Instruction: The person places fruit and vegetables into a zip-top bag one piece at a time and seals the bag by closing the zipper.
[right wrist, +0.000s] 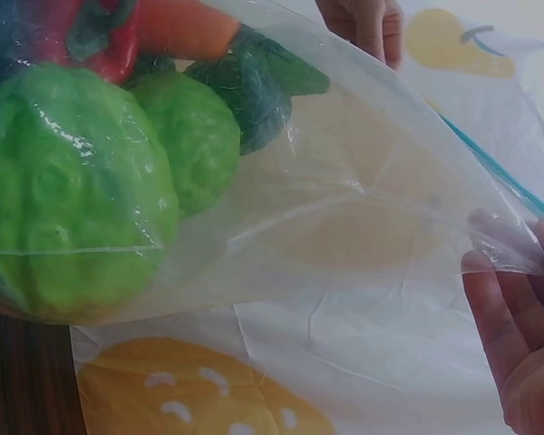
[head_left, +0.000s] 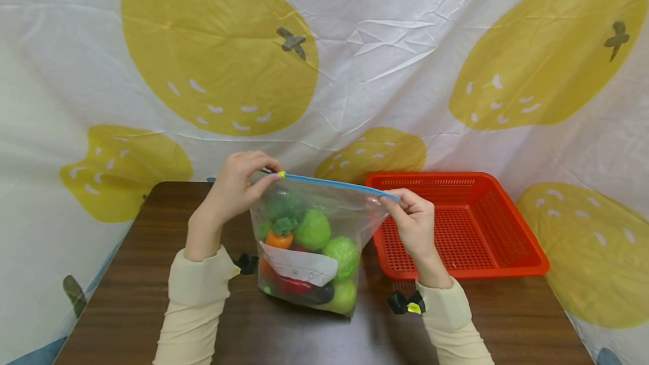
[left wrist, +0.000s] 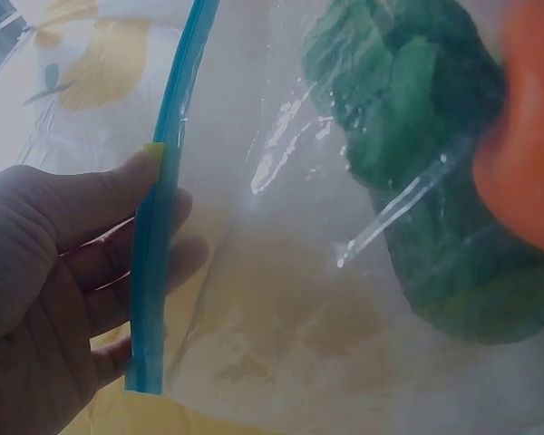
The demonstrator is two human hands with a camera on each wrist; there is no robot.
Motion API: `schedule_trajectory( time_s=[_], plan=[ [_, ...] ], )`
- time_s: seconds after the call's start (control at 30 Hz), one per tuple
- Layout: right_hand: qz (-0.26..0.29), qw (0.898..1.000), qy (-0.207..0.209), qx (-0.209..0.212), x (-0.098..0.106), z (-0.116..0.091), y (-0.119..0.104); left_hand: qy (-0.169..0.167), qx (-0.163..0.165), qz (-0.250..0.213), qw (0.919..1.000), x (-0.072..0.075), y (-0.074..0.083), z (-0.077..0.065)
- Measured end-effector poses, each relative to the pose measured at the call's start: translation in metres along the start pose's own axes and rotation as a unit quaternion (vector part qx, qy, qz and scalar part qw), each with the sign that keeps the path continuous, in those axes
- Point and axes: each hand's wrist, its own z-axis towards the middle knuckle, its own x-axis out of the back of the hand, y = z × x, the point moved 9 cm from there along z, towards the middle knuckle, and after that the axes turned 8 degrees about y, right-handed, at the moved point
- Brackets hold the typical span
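A clear zip bag (head_left: 350, 216) full of toy-like fruit and vegetables hangs upright between both hands, its bottom at or just over the table. Along its top runs a blue zip strip (head_left: 329, 182). My left hand (head_left: 237, 185) pinches the strip's left end at the small yellow slider (left wrist: 152, 161). At the right end, my right hand (head_left: 413, 221) pinches the bag's top corner. Through the plastic show green round fruits (head_left: 312, 230), an orange pepper-like piece (head_left: 279, 239) and a dark green leafy piece (left wrist: 426, 100). A white label partly hides the lower contents.
Right of the bag, a red perforated plastic basket (head_left: 532, 261) stands on the dark wooden table (head_left: 152, 241). A white cloth (head_left: 385, 49) with yellow fruit prints hangs behind. Black wrist devices (head_left: 404, 302) sit near both cuffs.
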Motion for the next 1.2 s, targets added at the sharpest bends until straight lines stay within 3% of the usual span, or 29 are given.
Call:
schedule_trajectory(
  time_s=[0.37, 1.0, 1.2],
  plan=[
    [0.017, 1.000, -0.015, 0.004, -0.003, 0.000, 0.000, 0.009, 0.022, 0.035, 0.9991, 0.007, -0.004, -0.003],
    [0.012, 1.000, -0.017, 0.009, -0.005, 0.000, -0.002, 0.012, 0.042, 0.036, 0.9984, 0.027, -0.019, -0.013],
    [0.012, 1.000, -0.016, 0.011, -0.004, -0.001, -0.002, 0.017, 0.035, 0.034, 0.9987, 0.036, -0.021, -0.016]
  ],
)
